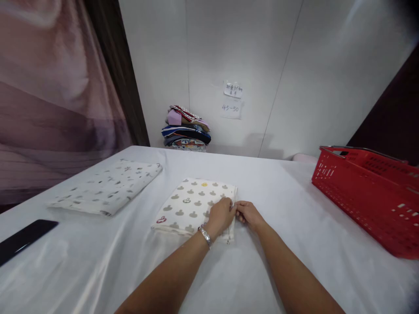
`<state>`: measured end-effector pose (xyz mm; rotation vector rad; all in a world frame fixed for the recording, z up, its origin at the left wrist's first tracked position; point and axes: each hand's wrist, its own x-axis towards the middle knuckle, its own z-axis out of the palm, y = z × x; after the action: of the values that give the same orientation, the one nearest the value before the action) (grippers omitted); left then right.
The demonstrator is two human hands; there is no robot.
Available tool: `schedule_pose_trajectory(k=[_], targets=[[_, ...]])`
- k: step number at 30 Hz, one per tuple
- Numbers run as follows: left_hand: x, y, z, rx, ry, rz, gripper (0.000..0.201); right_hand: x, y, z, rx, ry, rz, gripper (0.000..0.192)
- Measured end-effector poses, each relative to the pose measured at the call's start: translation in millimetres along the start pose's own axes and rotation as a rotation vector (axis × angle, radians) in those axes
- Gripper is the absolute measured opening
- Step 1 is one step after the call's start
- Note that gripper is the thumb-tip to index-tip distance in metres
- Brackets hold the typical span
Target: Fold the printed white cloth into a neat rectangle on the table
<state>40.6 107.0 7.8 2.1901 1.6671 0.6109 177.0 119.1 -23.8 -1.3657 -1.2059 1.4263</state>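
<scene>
A folded cream cloth (186, 207) with a print of grey mushroom-like shapes lies flat in the middle of the table. A few of its shapes are yellow, red or outlined. My left hand (222, 214), with a bracelet at the wrist, rests over the cloth's right part, its fingers closed at the right edge. Just outside that edge, my right hand (248, 213) is closed in a pinch on the cloth's border. The fingertips of both hands nearly meet there, and they partly hide the edge between them.
Another folded white cloth (109, 185) with small dark marks lies at the left. A black phone-like slab (26, 237) is at the left front. A red perforated basket (366, 200) stands at the right. Stacked folded fabrics (186, 131) sit beyond the white-covered table's (278, 183) far edge.
</scene>
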Motion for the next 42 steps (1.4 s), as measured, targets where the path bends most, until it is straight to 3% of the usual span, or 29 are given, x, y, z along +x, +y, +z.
schedule_pose_trajectory(k=[5,10,17,23,29,33,42], targets=[[-5,1,0.3,0.141,-0.018,0.065,0.015,3,-3,-10,0.076,-0.069,0.023,0.020],[-6,1,1.8,0.179,-0.023,0.106,0.016,25,-16,-20,0.073,0.105,0.031,0.019],[-6,3,-1.2,0.161,-0.056,0.095,0.016,57,-27,-18,0.018,0.131,0.061,0.025],[-5,2,-0.7,0.151,-0.066,0.080,0.017,63,-25,-19,-0.049,0.151,0.061,0.016],[-5,1,1.3,0.149,-0.072,0.087,0.017,62,-23,-26,-0.192,0.248,0.001,0.009],[-5,0,2.8,0.144,-0.054,0.103,0.015,65,-26,-32,-0.325,0.289,-0.058,0.031],[-5,0,1.9,0.142,-0.060,0.091,0.014,82,-36,-39,-0.619,0.163,-0.183,0.027]])
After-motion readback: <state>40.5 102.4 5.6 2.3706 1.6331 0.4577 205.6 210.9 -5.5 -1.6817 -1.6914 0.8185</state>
